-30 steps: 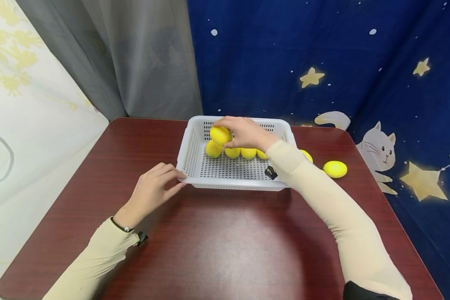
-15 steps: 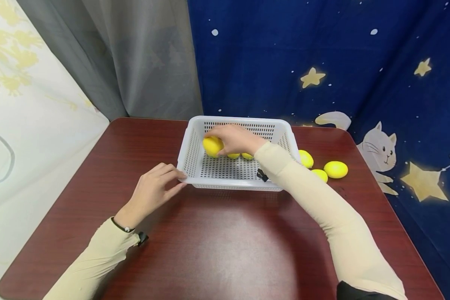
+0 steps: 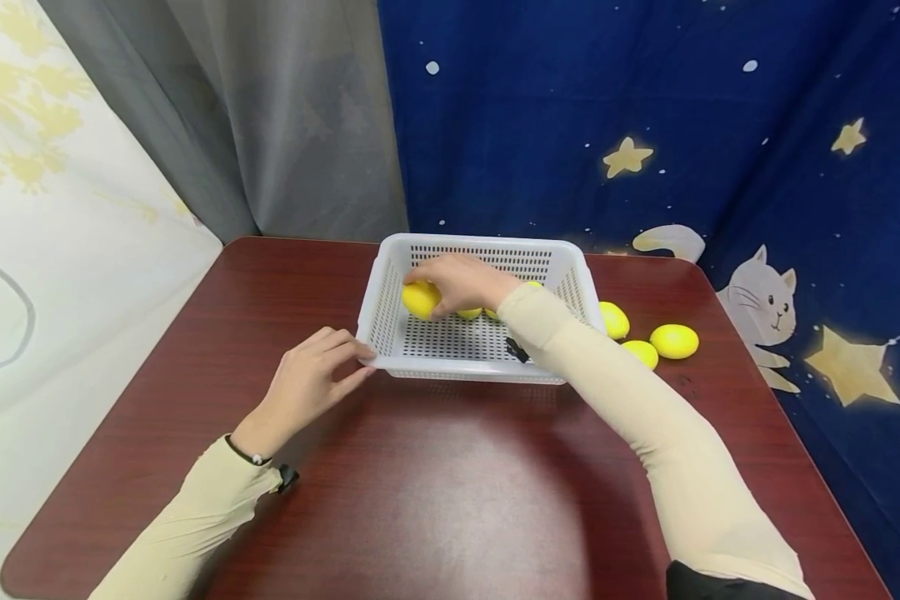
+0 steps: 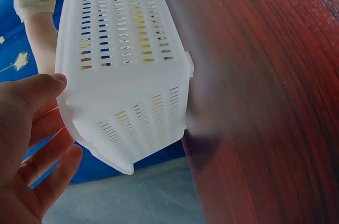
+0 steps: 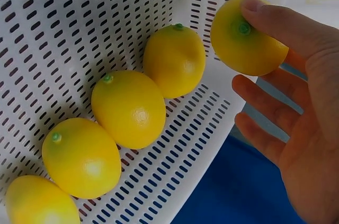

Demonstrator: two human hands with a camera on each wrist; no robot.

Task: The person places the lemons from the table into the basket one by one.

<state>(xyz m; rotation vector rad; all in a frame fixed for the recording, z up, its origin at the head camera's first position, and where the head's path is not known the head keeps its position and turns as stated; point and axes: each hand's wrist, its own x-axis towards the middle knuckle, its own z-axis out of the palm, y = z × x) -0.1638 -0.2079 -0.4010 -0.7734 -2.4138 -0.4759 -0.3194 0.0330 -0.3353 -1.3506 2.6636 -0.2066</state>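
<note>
Inside the white perforated basket [image 3: 450,368], my right hand [image 3: 461,282] grips a lemon [image 3: 421,300] between thumb and fingers, near the left wall. In the right wrist view the thumb presses beside the green-tipped end of that lemon [image 5: 233,49]. Several other lemons, such as a nearby lemon [image 5: 175,62], lie in a row along one long wall there; my right hand and sleeve partly cover them in the head view. My left hand [image 3: 311,379] pinches the basket's near left corner. The left wrist view has its thumb [image 4: 45,89] on the rim, fingers behind it.
Three loose lemons lie right of the basket: a rear lemon [image 3: 613,320], a front lemon [image 3: 642,354] beside my right sleeve, and a right-hand lemon [image 3: 673,342]. The dark red table [image 3: 450,492] ends at a blue star-patterned curtain [image 3: 510,125] behind the basket.
My right hand has brought the lemon down and to the left, from above the row of lemons to beside the basket's left wall. The left hand has stayed at the corner.
</note>
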